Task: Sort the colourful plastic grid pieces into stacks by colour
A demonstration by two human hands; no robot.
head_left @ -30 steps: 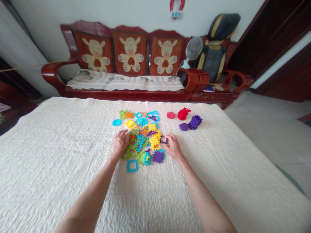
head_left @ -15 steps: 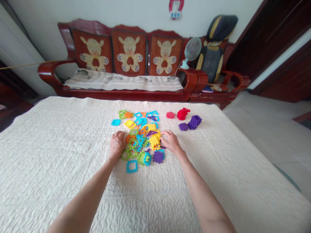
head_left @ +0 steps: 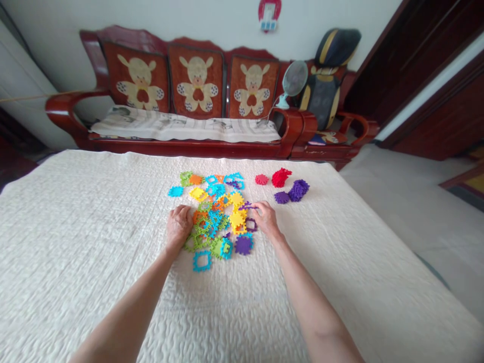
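A heap of flat, notch-edged plastic interlocking tiles [head_left: 214, 214] in blue, yellow, green, orange and purple lies at the centre of the frame on a cream quilted cloth [head_left: 94, 242] that covers the tabletop. The left hand [head_left: 177, 227] rests knuckles-up on the heap's left edge, fingers curled down onto green and orange tiles; whether it actually grips one cannot be told. The right hand [head_left: 266, 218] sits at the heap's right edge with its fingertips pinched on a thin purple open-frame tile [head_left: 246, 205], lifted slightly above the yellow tiles beside it. A solid purple tile [head_left: 244, 244] and a blue square frame tile [head_left: 202, 260] lie at the lower edge of the heap, the blue one a little apart from it.

To the upper right of the heap, well apart from it, are a small stack of red tiles [head_left: 280, 177] with a single red tile [head_left: 261, 179] just beside it, and a stack of purple tiles [head_left: 298, 190] with a loose purple tile [head_left: 281, 197] next to it. A red wooden bench with bear-print cushions [head_left: 196, 91] fills the upper part of the frame, with a small pale fan [head_left: 293, 80] at its right end.

As a judgement: the pinched purple frame looks tangled among neighbours, so its notched edges could snag and drag yellow tiles out of the heap. The soft, wrinkled cloth could also tip the small stacks if it is tugged or bumped.
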